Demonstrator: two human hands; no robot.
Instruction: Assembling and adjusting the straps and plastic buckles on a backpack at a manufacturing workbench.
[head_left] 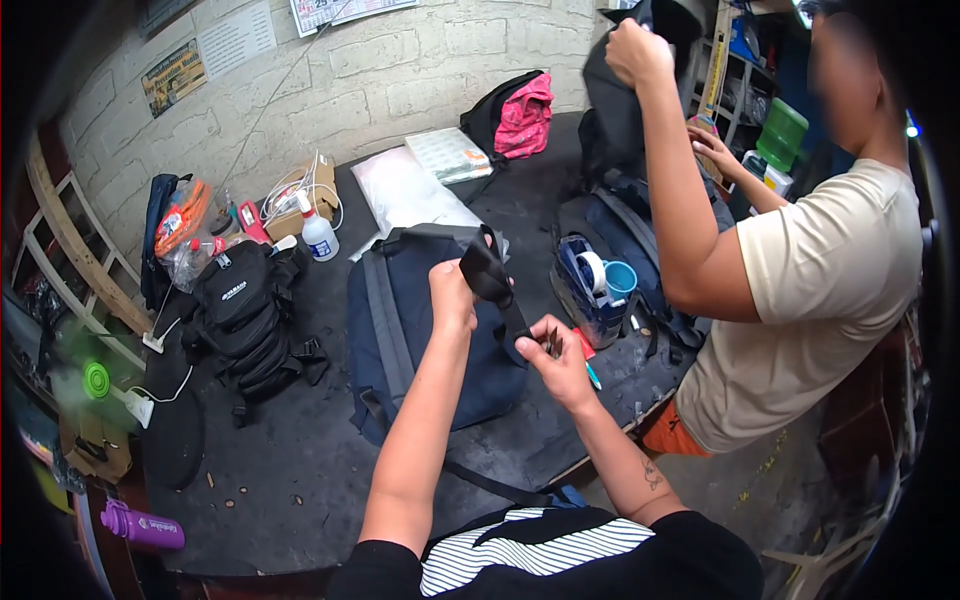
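Observation:
A navy backpack (485, 385) with a grey stripe lies on the dark table in front of me. My left hand (453, 298) is closed on a black webbing strap (487, 277), raised above the pack, with a loop of it hanging over. Lower down and to the right, my right hand (558, 362) pinches the same strap near its lower part. A small dark metal tool (553, 343), perhaps thread snips, sticks up from the fingers of that hand. The rest of it is hidden in the palm.
Left are a black bag (240, 310), a spray bottle (319, 232) and a purple bottle (145, 526) at the table edge. Right stand a bin (590, 310) holding tape and a blue cup (621, 279). A co-worker (810, 290) lifts a dark bag (612, 105) there.

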